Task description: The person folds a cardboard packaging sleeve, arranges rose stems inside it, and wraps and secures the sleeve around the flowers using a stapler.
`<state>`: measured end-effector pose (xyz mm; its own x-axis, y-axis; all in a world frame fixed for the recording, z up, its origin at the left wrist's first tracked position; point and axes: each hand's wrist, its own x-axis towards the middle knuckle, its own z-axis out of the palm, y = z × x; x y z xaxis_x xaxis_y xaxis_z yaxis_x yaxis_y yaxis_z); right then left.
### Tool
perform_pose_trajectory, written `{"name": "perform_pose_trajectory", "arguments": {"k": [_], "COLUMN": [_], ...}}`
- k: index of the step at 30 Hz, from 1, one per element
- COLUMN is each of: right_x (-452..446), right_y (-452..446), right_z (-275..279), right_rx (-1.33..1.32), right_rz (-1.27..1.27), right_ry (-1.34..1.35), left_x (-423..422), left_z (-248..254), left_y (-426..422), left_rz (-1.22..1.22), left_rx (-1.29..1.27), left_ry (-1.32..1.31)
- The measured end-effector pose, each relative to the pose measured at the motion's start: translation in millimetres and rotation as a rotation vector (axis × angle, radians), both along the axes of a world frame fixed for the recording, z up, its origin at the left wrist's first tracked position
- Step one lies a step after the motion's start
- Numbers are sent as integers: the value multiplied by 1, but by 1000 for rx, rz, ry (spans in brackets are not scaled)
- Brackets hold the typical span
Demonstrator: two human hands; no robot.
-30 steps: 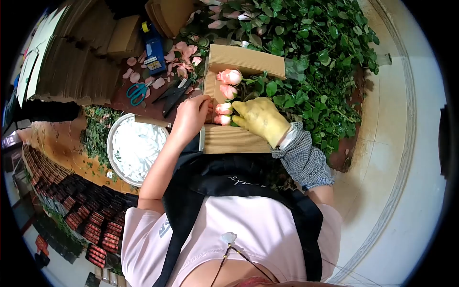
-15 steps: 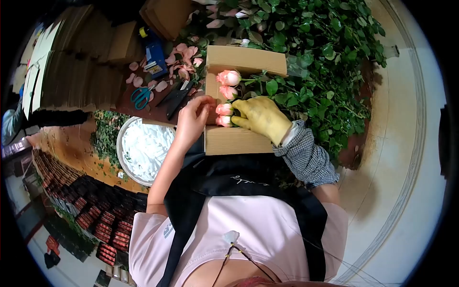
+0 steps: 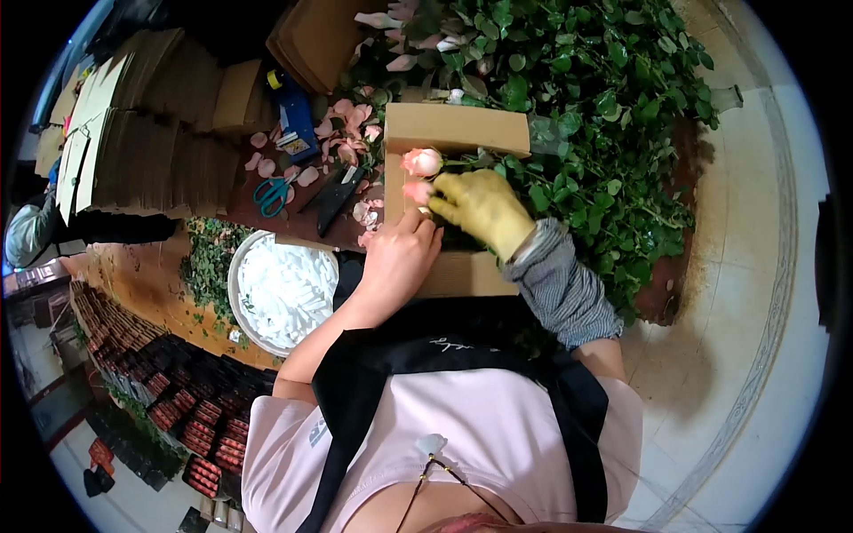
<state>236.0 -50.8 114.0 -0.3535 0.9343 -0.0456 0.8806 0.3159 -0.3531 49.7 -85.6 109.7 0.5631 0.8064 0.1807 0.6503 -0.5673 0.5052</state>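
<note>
Pink roses lie in a row at the left end of a corrugated cardboard wrap [image 3: 458, 126]. The top rose [image 3: 421, 162] shows whole, and a second rose [image 3: 416, 191] is just below it. My bare left hand [image 3: 400, 258] is over the lower roses and hides them, its fingers closed together near a rose head; what they hold is hidden. My right hand [image 3: 480, 211], in a yellow glove with a checked sleeve, has its fingertips bent at the second rose's right side. Whether they grip it is not clear.
Leafy stems [image 3: 586, 151] spread at the right. Teal scissors [image 3: 271, 195], a black tool [image 3: 336, 202], a blue tape dispenser [image 3: 296, 124] and loose petals lie at the left. A round tub of white pieces [image 3: 286, 289] and cardboard stacks [image 3: 147, 160] stand further left.
My left hand has moved right, from the wrap's left edge onto the lower roses, which it now covers. My gloved right hand has shifted slightly up, towards the second rose.
</note>
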Motion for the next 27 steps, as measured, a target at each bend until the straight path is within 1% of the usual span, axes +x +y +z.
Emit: {"name": "perform_pose_trajectory", "arguments": {"k": [1,2,3,4,5,7,8,10,12,14,16,17,18,20,21,22,24,25,26,27], "right_x": [-5,-4,-2,-1,1,6,7,5,0,4,18,22,25,26,24,22,18,17,16,16], "right_y": [1,-2,-2,-4,-8,-9,-6,5,9,14,13,10,7,6,5,4,2,0,-2,-5], "right_z": [8,5,2,-1,-2,4,7,11,-5,-10,-8,-7,-6,-4,-4,-5,-5,-4,-3,7], "right_rx": [-72,-29,-14,-2,-9,87,169,-17,53,42,38,34,22,3,3,27,51,51,49,19], "right_rz": [50,91,90,85,81,-159,-215,-156,-26,-20,88,96,92,83,90,75,68,54,38,27], "right_ry": [-132,-88,-79,-70,-72,293,154,-64,-191,-211,-60,-65,17,184,185,171,156,112,68,62], "left_x": [2,3,4,4,6,9,9,7,5,1,-7,-15,-21,-28,-28,-27,-11,-4,0,1], "left_z": [4,6,3,-1,-5,-10,-10,-11,-11,-12,-8,-7,-3,-17,-18,-26,-40,-39,-43,-52], "left_y": [6,8,8,7,9,13,13,9,7,12,20,29,37,53,57,63,65,65,66,67], "left_rz": [22,42,30,28,18,9,9,14,18,5,17,-4,66,224,290,272,237,245,241,260], "left_rx": [51,91,40,26,67,123,130,115,94,133,-49,-235,-421,-115,-92,-182,-186,-316,-360,-374], "left_ry": [-60,-115,-42,-40,-46,-42,-47,-39,-26,-84,-178,-286,-423,-439,-381,-376,-304,-274,-372,-393]}}
